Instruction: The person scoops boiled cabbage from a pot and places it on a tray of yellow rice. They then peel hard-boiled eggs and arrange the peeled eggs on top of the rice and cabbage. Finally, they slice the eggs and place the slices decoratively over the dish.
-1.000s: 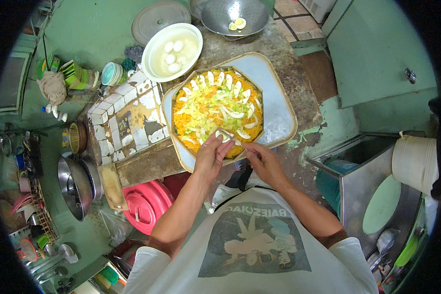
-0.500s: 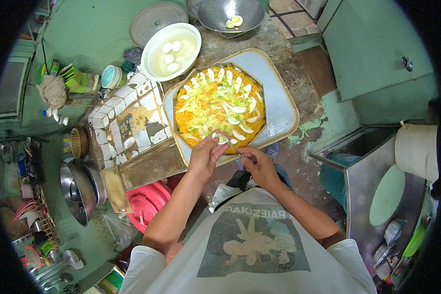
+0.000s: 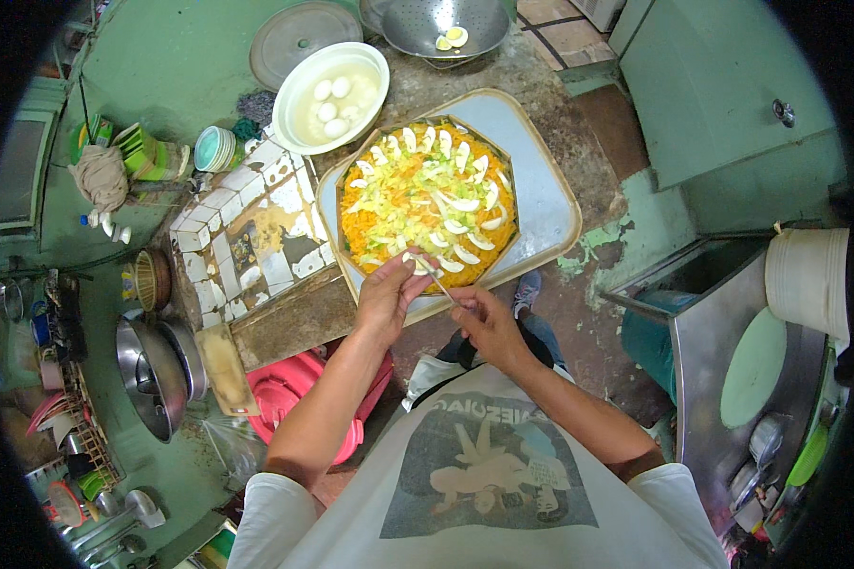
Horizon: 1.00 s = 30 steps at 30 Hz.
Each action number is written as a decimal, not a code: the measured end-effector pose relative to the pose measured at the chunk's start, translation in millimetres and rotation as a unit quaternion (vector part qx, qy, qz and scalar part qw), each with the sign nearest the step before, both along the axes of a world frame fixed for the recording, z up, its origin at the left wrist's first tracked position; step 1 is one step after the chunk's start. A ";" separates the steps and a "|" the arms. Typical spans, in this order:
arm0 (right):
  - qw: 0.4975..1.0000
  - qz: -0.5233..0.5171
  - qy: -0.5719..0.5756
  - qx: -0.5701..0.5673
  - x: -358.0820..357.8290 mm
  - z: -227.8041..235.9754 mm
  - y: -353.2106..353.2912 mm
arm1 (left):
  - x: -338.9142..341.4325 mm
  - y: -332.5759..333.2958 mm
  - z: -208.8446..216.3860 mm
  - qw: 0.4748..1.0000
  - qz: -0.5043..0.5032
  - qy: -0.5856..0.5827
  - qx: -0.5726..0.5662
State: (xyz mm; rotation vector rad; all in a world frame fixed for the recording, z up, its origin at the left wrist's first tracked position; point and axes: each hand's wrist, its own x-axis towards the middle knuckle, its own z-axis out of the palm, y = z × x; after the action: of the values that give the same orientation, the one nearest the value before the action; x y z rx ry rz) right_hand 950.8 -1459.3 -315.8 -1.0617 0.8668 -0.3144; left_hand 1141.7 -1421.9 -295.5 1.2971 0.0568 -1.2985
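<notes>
In the head view, we find the bare left hand and bare right hand drawn slightly back, since a second ago, toward the near edge of the octagonal orange food with pale-green shreds. We record the left grip pinched on a white piece of boiled egg above that edge, the right clamped round a slim metal knife; we judge cutting, not placing, in hand.

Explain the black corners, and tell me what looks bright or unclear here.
Head view: a fisheye lens leaves the corners black; head view: pale egg slices look bright against the orange food, and the round doorknob catches a highlight; head view: the knife in the right hand is too small to judge for sharpness.
</notes>
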 end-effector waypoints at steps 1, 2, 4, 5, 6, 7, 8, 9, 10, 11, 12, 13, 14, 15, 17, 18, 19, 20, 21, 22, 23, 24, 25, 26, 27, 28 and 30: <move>1.000 -0.006 -0.016 -0.013 3.6 -7.0 1.4 | 5.1 0.9 0.5 1.000 -0.002 0.008 0.010; 0.999 -0.018 -0.021 -0.022 7.3 -12.2 3.0 | 9.4 1.4 0.3 1.000 -0.005 0.017 0.021; 0.999 -0.028 -0.022 -0.004 14.1 -17.6 2.2 | 15.8 0.6 -1.6 1.000 0.005 0.012 0.014; 0.999 -0.026 -0.018 0.022 17.8 -17.4 0.3 | 17.5 -0.5 -3.0 1.000 0.012 0.009 0.018; 0.998 -0.023 -0.007 0.058 21.4 -15.4 -2.6 | 17.7 -2.1 -4.7 1.000 0.010 -0.002 0.010; 0.994 -0.044 -0.020 0.097 24.5 -11.5 -5.5 | 17.6 -3.9 -6.0 1.000 0.010 -0.014 0.010; 0.987 -0.065 -0.026 0.146 27.9 -6.6 -9.0 | 18.1 -5.1 -6.6 1.000 0.009 -0.022 0.005; 0.975 -0.086 -0.039 0.199 30.2 -0.6 -11.5 | 18.4 -6.2 -6.9 1.000 0.007 -0.027 0.007; 0.972 -0.080 -0.045 0.217 29.6 5.8 -13.1 | 18.4 -7.3 -7.1 1.000 0.003 -0.026 0.004; 0.966 -0.075 -0.057 0.239 28.7 11.7 -13.6 | 18.5 -7.7 -7.1 1.000 0.001 -0.024 0.007; 0.961 -0.076 -0.072 0.255 27.6 16.5 -13.0 | 18.5 -7.1 -6.7 0.999 -0.008 -0.032 -0.001; 0.973 -0.058 -0.066 0.211 26.3 20.2 -10.1 | 19.2 -5.9 -5.9 0.999 -0.016 -0.039 -0.004; 0.984 -0.046 -0.064 0.162 25.2 23.6 -1.7 | 19.9 -4.4 -5.0 0.999 -0.023 -0.044 -0.014; 0.989 -0.032 -0.085 0.113 23.8 24.7 5.9 | 20.6 -2.2 -4.0 0.999 -0.027 -0.043 -0.005; 0.993 -0.021 -0.064 0.099 23.5 19.1 14.4 | 24.1 2.6 -1.4 0.999 -0.031 -0.033 -0.003; 0.993 -0.013 -0.076 0.091 24.5 14.0 17.0 | 26.9 4.7 0.2 0.999 -0.036 -0.023 -0.001; 0.993 -0.022 -0.068 0.091 27.1 8.4 18.7 | 30.3 6.7 2.0 0.999 -0.040 -0.010 0.002; 0.993 -0.029 -0.071 0.090 30.3 3.4 20.3 | 33.7 8.4 3.6 0.999 -0.040 0.005 0.012; 0.993 -0.041 -0.043 0.100 33.8 -0.6 21.3 | 37.9 9.4 5.0 0.999 -0.047 -0.005 0.025; 0.992 -0.043 -0.070 0.099 38.0 -2.2 23.9 | 42.6 8.9 5.9 0.998 -0.049 -0.012 0.045; 0.991 -0.051 -0.067 0.108 43.0 -2.8 24.7 | 45.8 7.5 6.0 0.997 -0.051 -0.019 0.057; 0.988 -0.048 -0.029 0.142 48.2 -2.1 24.8 | 47.2 5.8 5.0 0.996 -0.047 -0.032 0.062; 0.979 -0.084 -0.076 0.168 52.3 0.2 24.8 | 48.2 3.9 4.1 0.996 -0.043 -0.044 0.060; 0.966 -0.110 -0.089 0.218 56.5 3.0 23.0 | 48.9 2.7 3.8 0.996 -0.038 -0.057 0.058; 0.948 -0.133 -0.110 0.269 59.1 6.5 22.2 | 48.9 1.6 3.6 0.996 -0.037 -0.063 0.059; 0.947 -0.124 -0.108 0.275 59.2 10.3 21.7 | 48.8 0.4 3.8 0.995 -0.036 -0.069 0.060; 0.943 -0.115 -0.149 0.276 58.9 15.4 22.9 | 49.7 0.3 6.0 0.994 -0.055 -0.077 0.052</move>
State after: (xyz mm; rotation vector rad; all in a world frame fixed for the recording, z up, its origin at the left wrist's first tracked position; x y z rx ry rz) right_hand 1009.7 -1436.4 -300.4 -0.3774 0.7425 -0.3857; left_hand 1191.4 -1421.7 -289.4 1.5036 -0.0560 -1.2982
